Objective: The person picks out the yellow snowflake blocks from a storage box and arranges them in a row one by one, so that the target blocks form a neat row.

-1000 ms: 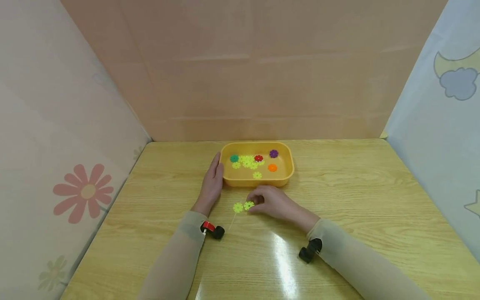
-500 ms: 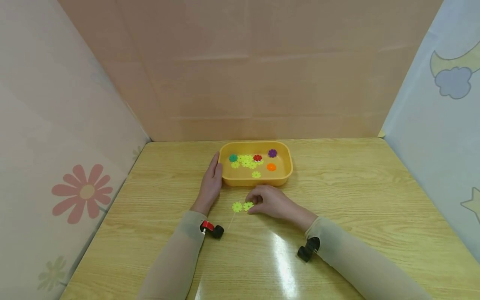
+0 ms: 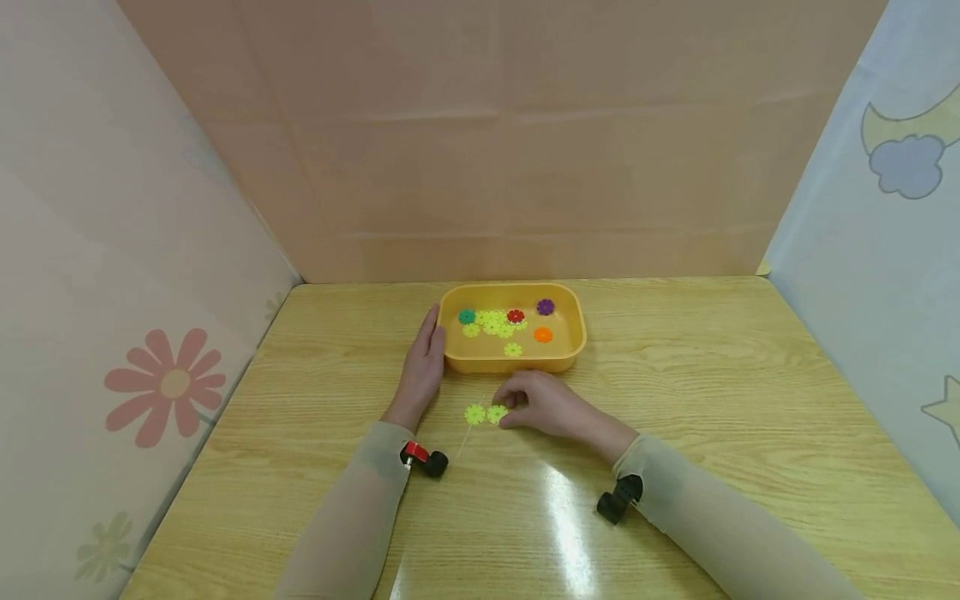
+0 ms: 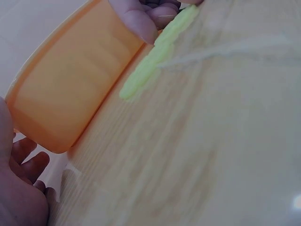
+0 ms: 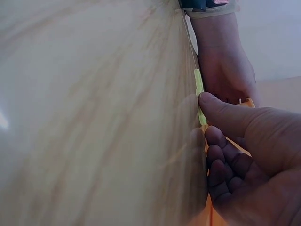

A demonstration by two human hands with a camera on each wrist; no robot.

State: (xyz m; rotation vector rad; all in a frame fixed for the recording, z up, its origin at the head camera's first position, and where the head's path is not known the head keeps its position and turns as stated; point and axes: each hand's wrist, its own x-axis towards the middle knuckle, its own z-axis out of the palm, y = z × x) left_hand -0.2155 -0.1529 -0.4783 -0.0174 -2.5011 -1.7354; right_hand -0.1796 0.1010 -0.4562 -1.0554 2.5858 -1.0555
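In the head view, my left hand [image 3: 422,367] lies along the left wall of a yellow-orange plastic bin [image 3: 517,365], fingers straight. My right hand [image 3: 551,407] is in front of the bin, thumb and forefinger pinching the edge of a yellow-green flower-shaped disc [image 3: 496,414]. A second yellow-green flower disc [image 3: 475,414] lies just left of it, edge to edge. From that disc a thin pale string [image 3: 464,442] runs toward the lower left. The right wrist view shows the thumb [image 5: 221,110] against the discs, low over the table, other fingers curled.
Inside the bin lie several yellow-green flower discs [image 3: 492,322], plus a green one [image 3: 467,317], a red one [image 3: 515,317], a purple one [image 3: 545,307] and an orange one [image 3: 543,335]. Printed panels stand left and right of the wooden table [image 3: 675,358], a plain brown one behind.
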